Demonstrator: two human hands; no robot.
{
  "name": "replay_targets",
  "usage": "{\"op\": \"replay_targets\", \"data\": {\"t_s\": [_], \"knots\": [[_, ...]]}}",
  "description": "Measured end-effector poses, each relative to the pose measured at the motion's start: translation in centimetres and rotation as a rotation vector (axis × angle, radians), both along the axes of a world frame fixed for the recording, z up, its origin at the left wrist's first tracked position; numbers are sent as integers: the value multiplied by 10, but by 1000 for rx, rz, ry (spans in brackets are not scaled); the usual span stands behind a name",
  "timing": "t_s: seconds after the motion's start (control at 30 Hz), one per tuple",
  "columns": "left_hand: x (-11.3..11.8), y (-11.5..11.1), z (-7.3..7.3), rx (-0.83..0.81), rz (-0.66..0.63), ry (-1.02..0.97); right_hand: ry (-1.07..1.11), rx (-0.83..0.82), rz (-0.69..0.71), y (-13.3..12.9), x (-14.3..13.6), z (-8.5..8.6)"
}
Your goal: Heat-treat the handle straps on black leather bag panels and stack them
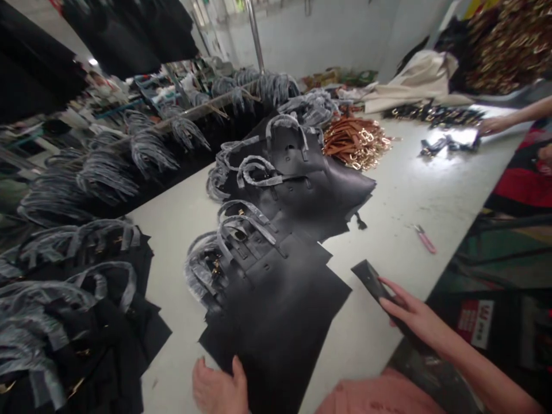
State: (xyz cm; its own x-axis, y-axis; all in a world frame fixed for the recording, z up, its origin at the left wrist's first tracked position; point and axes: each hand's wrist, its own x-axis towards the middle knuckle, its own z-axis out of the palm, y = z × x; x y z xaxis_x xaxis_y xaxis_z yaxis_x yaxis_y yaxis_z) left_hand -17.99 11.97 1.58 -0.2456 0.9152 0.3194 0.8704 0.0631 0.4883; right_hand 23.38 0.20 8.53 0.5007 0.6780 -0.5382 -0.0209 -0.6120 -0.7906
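A stack of black bag panels (pixel 280 299) with plastic-wrapped handles lies on the table in front of me. My left hand (pixel 219 386) is at the near left edge of the stack, thumb and fingers apart, holding nothing that I can see. To the right of the stack, my right hand (pixel 407 307) grips a folded dark strip (pixel 370 277), its fingers round the strip near the table's front edge. Clear plastic covers the handles (pixel 245 221) at the far left side of the panels.
More black panels (pixel 332 187) lie beyond, beside brown straps (pixel 349 138) with gold hooks. Pink-handled snippers (pixel 426 238) rest at the right. Another stack (pixel 125 322) sits at the left. A co-worker's hand (pixel 495 125) touches black straps at the far right.
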Motion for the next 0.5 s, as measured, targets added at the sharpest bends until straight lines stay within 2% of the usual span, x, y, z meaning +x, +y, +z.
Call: {"op": "replay_targets", "data": {"t_s": [0.07, 0.13, 0.2, 0.27, 0.37, 0.43, 0.5], "knots": [[33, 2, 16, 85, -205, 87, 4, -4, -20, -7, 4, -1], [87, 5, 23, -11, -577, 35, 26, -14, -39, -15, 6, -4], [149, 8, 22, -111, -1010, 22, 63, -21, -63, -22, 6, -6], [203, 11, 17, -124, -1310, 147, 99, -23, -77, -28, 6, -5], [257, 18, 8, -129, -1568, 513, 126, -15, -90, -36, 5, -1], [274, 22, 3, -131, -1676, 693, 131, -17, -103, -41, 5, 1], [281, 27, -1, -119, -1765, 763, 132, -26, -129, -46, 5, 2]]}}
